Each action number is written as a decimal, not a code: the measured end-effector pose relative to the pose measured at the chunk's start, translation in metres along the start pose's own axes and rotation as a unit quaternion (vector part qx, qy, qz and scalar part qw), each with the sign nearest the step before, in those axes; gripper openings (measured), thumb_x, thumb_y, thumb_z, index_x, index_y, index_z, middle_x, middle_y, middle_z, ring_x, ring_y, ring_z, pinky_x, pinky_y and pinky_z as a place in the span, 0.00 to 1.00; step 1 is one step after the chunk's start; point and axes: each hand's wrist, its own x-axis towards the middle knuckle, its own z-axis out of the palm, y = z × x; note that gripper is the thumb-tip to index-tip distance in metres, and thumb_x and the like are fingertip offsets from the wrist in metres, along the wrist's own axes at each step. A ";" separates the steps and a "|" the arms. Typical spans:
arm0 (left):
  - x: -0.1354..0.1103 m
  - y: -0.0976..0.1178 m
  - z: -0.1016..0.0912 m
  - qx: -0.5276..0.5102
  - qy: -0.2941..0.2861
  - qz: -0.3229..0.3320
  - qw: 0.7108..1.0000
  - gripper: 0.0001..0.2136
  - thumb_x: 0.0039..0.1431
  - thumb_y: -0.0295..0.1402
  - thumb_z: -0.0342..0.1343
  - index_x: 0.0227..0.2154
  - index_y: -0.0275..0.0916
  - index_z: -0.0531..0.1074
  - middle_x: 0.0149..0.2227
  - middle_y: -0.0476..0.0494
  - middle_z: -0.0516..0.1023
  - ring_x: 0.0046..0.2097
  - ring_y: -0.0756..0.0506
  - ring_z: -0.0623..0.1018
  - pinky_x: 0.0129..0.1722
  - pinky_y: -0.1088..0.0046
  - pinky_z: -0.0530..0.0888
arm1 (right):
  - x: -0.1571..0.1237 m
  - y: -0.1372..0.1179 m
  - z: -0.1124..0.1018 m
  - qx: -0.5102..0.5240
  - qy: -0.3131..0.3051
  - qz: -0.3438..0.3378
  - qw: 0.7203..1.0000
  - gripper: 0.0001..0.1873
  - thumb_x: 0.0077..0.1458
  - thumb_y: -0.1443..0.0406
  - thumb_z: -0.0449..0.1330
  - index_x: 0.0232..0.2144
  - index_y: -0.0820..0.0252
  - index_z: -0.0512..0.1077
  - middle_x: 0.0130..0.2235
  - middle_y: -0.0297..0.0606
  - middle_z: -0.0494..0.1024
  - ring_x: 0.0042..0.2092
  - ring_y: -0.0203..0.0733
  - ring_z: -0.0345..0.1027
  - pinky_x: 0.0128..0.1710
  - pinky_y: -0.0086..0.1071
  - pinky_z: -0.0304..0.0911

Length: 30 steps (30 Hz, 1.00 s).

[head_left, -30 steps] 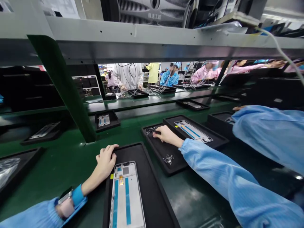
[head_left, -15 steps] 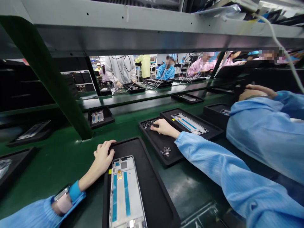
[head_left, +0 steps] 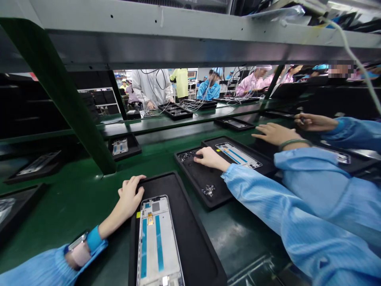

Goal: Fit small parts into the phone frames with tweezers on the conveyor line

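My left hand [head_left: 130, 197] rests on the upper left rim of a black tray [head_left: 193, 238], fingers spread and holding nothing. In that tray lies a silver phone frame [head_left: 159, 242] with blue strips, a yellow tab and a small orange flex piece. My right hand [head_left: 210, 158] is over a second black tray [head_left: 205, 174], its fingers pinched on slim dark tweezers [head_left: 195, 154], mostly hidden by the fingers. Their tip points at a pile of tiny parts [head_left: 185, 155] in the tray's far left corner. Another small heap of metal parts [head_left: 208, 190] lies nearer me.
Beside the parts tray stands another tray with a phone frame [head_left: 238, 155]. A co-worker's hands [head_left: 275, 134] and blue sleeves reach in at right. A green post [head_left: 59, 95] slants down at left under a grey shelf [head_left: 178, 43]. Further trays [head_left: 125, 145] sit on the green bench.
My right hand has shifted slightly right over the parts. The co-worker's hands have come forward and apart, and a black tray at the far bench has moved nearer. My left hand has stayed put.
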 end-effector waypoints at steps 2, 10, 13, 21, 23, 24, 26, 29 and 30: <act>0.000 0.001 0.000 0.000 0.001 -0.001 1.000 0.16 0.54 0.30 0.42 0.45 0.44 0.66 0.47 0.44 0.71 0.48 0.38 0.65 0.45 0.54 0.61 | 0.001 0.003 0.000 -0.018 0.013 -0.016 1.000 0.08 0.50 0.67 0.58 0.27 0.66 0.76 0.27 0.40 0.76 0.32 0.39 0.69 0.33 0.26 0.58; -0.001 0.005 0.000 0.000 0.006 -0.006 1.000 0.16 0.53 0.29 0.42 0.45 0.43 0.66 0.47 0.44 0.71 0.48 0.38 0.65 0.45 0.55 0.61 | 0.002 0.002 0.015 -0.033 -0.011 -0.091 0.995 0.07 0.51 0.65 0.60 0.27 0.66 0.76 0.31 0.41 0.75 0.34 0.38 0.68 0.36 0.26 0.58; -0.001 0.005 0.000 0.001 0.010 -0.006 1.000 0.16 0.53 0.29 0.42 0.44 0.43 0.66 0.47 0.44 0.71 0.47 0.38 0.65 0.45 0.55 0.62 | 0.002 0.003 0.019 -0.030 -0.014 -0.104 0.994 0.06 0.51 0.67 0.59 0.28 0.66 0.75 0.31 0.41 0.75 0.34 0.39 0.68 0.36 0.26 0.58; -0.008 0.021 -0.010 0.003 0.043 0.008 0.999 0.15 0.54 0.30 0.43 0.45 0.39 0.65 0.48 0.40 0.70 0.49 0.37 0.64 0.45 0.55 0.61 | -0.007 -0.026 0.003 0.009 -0.017 -0.150 0.989 0.09 0.50 0.68 0.55 0.27 0.68 0.74 0.27 0.37 0.72 0.30 0.34 0.62 0.31 0.25 0.54; -0.015 0.034 -0.019 0.013 0.067 0.059 0.996 0.14 0.55 0.31 0.44 0.43 0.39 0.66 0.46 0.40 0.71 0.49 0.37 0.64 0.46 0.55 0.61 | -0.014 -0.050 -0.001 0.039 -0.037 -0.172 0.984 0.09 0.50 0.67 0.55 0.27 0.68 0.73 0.24 0.33 0.70 0.27 0.32 0.60 0.29 0.23 0.52; -0.019 0.040 -0.023 0.016 0.071 0.093 0.993 0.13 0.55 0.31 0.45 0.41 0.39 0.68 0.44 0.40 0.72 0.48 0.38 0.65 0.45 0.56 0.61 | -0.018 -0.062 -0.002 0.064 -0.058 -0.188 0.978 0.09 0.49 0.68 0.55 0.26 0.68 0.73 0.24 0.32 0.69 0.27 0.31 0.59 0.28 0.23 0.52; -0.027 0.053 -0.031 0.008 0.055 0.150 0.987 0.10 0.53 0.31 0.47 0.37 0.39 0.70 0.39 0.42 0.75 0.46 0.39 0.67 0.45 0.59 0.62 | -0.026 -0.087 -0.002 0.124 -0.111 -0.219 0.961 0.07 0.46 0.68 0.55 0.24 0.67 0.72 0.22 0.30 0.67 0.25 0.29 0.57 0.26 0.22 0.50; -0.035 0.064 -0.039 -0.024 0.008 0.174 0.984 0.06 0.50 0.31 0.51 0.30 0.38 0.72 0.33 0.45 0.76 0.42 0.42 0.70 0.43 0.62 0.63 | -0.035 -0.114 0.001 0.172 -0.165 -0.237 0.942 0.07 0.43 0.69 0.57 0.17 0.66 0.66 0.18 0.27 0.58 0.23 0.27 0.49 0.22 0.23 0.44; -0.036 0.066 -0.040 -0.032 -0.005 0.175 0.984 0.06 0.49 0.30 0.52 0.29 0.38 0.72 0.31 0.45 0.75 0.40 0.42 0.71 0.42 0.63 0.63 | -0.037 -0.119 0.002 0.171 -0.169 -0.237 0.941 0.08 0.42 0.69 0.57 0.15 0.65 0.64 0.17 0.26 0.54 0.22 0.27 0.46 0.21 0.24 0.42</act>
